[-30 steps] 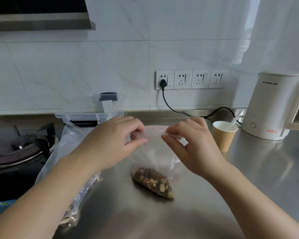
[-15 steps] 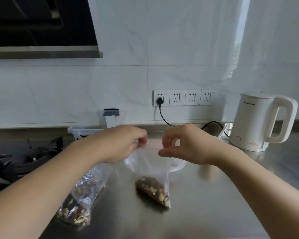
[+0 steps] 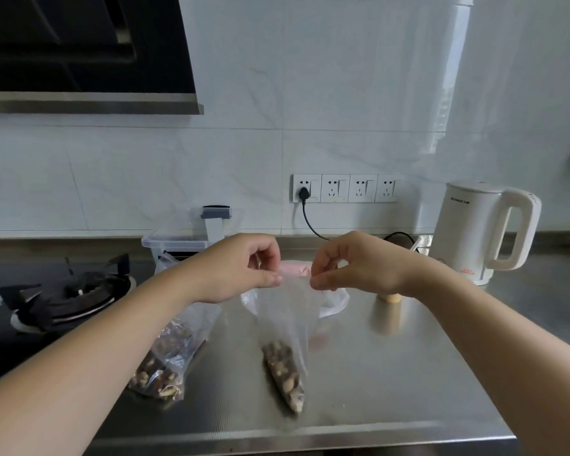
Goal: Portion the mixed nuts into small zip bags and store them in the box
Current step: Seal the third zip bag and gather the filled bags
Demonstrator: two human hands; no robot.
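A small clear zip bag hangs upright above the steel counter, with a portion of mixed nuts in its bottom corner resting on the counter. My left hand pinches the left end of the bag's top strip. My right hand pinches the right end. To the left, under my left forearm, lies the large bag of mixed nuts. A clear storage box with a grey latch stands behind, by the wall.
A gas hob fills the left of the counter. A white kettle stands at the right, and a paper cup is mostly hidden behind my right wrist. A white plastic sheet lies behind the small bag. The counter's front edge is close.
The camera view has risen, so hands and counter sit lower in frame. Both hands keep their pinch on the bag's top, which now hangs straighter with the nuts in a narrower column.
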